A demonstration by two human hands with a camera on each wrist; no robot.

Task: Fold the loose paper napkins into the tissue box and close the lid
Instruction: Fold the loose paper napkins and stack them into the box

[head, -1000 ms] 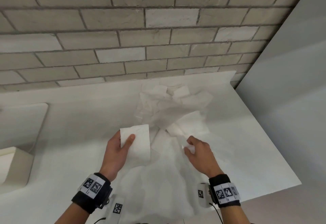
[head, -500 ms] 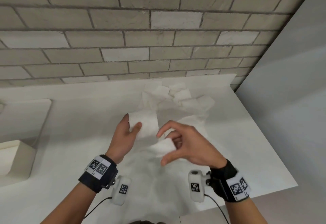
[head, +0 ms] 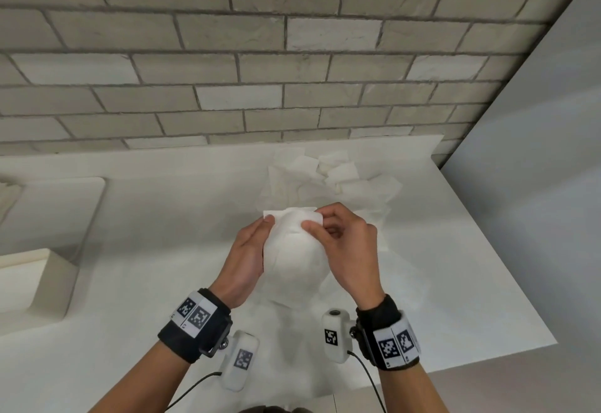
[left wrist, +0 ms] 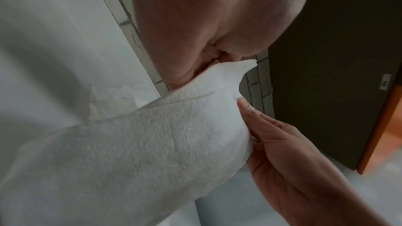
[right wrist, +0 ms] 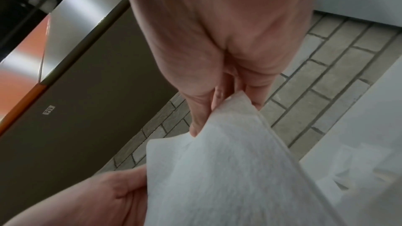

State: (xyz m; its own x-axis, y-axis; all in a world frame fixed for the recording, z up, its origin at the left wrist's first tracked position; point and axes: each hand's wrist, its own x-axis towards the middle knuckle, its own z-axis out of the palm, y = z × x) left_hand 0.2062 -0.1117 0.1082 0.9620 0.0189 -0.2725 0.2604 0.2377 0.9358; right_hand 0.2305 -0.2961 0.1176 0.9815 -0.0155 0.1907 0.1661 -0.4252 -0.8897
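A white paper napkin (head: 292,256) hangs above the counter between both hands. My left hand (head: 269,226) holds its top left corner, thumb in front, and my right hand (head: 317,220) pinches its top right corner. In the left wrist view the napkin (left wrist: 152,143) drapes below my left hand (left wrist: 215,61), with the right hand (left wrist: 293,161) alongside. The right wrist view shows my right hand (right wrist: 226,102) pinching the napkin (right wrist: 228,169). A pile of loose napkins (head: 328,178) lies behind the hands. The cream tissue box (head: 35,282) stands at the far left, its top open.
A white counter (head: 455,282) ends at a front edge near me and a right edge by a grey wall. A brick wall (head: 292,71) backs it. A flat cream panel (head: 55,211) lies behind the box. More thin white paper lies under the hands.
The right hand has come across to the left hand. Both hands have risen, and they now hold one napkin by its top corners instead of separate pieces.
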